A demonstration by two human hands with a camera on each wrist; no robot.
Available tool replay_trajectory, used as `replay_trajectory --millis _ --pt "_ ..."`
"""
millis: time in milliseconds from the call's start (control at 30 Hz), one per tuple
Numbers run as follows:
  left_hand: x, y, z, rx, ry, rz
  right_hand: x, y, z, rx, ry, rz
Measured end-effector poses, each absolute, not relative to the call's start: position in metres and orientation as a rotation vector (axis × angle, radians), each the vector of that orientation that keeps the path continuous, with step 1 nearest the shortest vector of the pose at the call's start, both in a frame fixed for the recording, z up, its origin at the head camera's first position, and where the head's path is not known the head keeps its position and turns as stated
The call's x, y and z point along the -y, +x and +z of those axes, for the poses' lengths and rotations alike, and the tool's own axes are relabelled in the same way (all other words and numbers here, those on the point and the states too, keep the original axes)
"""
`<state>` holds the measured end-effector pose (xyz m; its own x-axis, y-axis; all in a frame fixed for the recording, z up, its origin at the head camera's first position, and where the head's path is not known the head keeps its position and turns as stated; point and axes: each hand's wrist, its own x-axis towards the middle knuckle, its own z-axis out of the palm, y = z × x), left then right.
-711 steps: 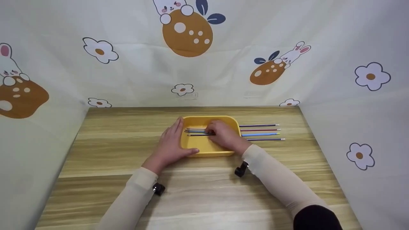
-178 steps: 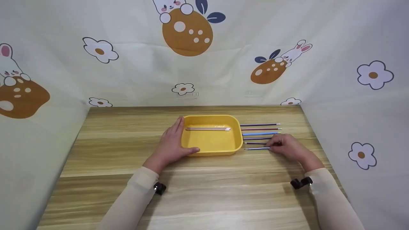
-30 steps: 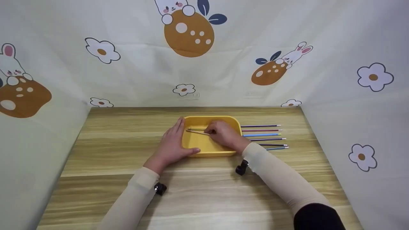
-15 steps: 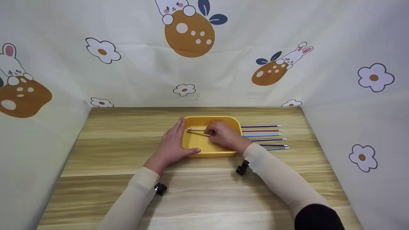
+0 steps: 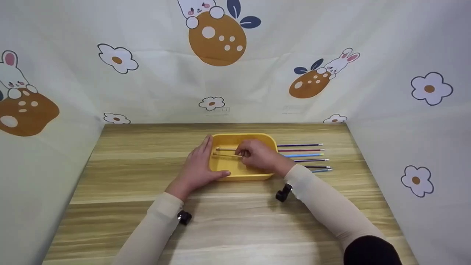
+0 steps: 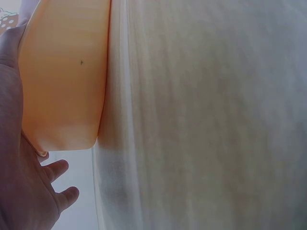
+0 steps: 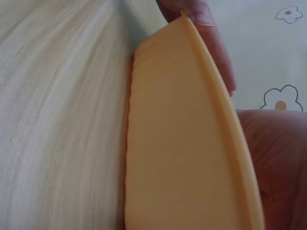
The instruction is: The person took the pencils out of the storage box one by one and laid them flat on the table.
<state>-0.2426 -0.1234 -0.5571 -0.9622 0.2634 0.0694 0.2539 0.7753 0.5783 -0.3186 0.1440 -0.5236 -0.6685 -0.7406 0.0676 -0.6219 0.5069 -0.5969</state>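
A yellow plastic box stands on the table. My left hand steadies its left end, fingers straight along the outside and thumb on the front rim. Reaching inside from the right, my right hand pinches a light-coloured pencil between thumb and fingers. Its right end is hidden by the hand. Behind it lies a second light pencil, partly covered by the same hand. In the right wrist view the box's wall hides the fingers and both pencils.
Right of the box several pencils lie in a row, eraser ends to the right, including a red one, a bright blue one and a duller blue one. Patterned cloth walls enclose the wooden table at the back and sides.
Earlier, dark and blue pencils went from the box into the row. The right hand then returned from the row and took a light pencil, whose left end has now moved away from the other.
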Motion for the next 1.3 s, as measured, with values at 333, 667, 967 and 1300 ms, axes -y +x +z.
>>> replay_trajectory --millis 333,667,967,1300 --pt "0.123 -0.243 -0.559 -2.948 0.426 0.970 -0.162 -0.315 -0.508 -2.510 -1.262 -0.874" --pt "0.124 -0.242 -0.557 -2.951 0.422 0.965 -0.188 -0.312 -0.497 -2.482 -1.295 -0.906" --pt "0.124 -0.242 -0.556 -2.941 0.422 0.961 -0.212 -0.302 -0.490 -2.511 -1.234 -0.890" --pt "0.123 -0.243 -0.557 -2.939 0.415 0.945 -0.247 -0.297 -0.481 -2.498 -1.177 -0.971"
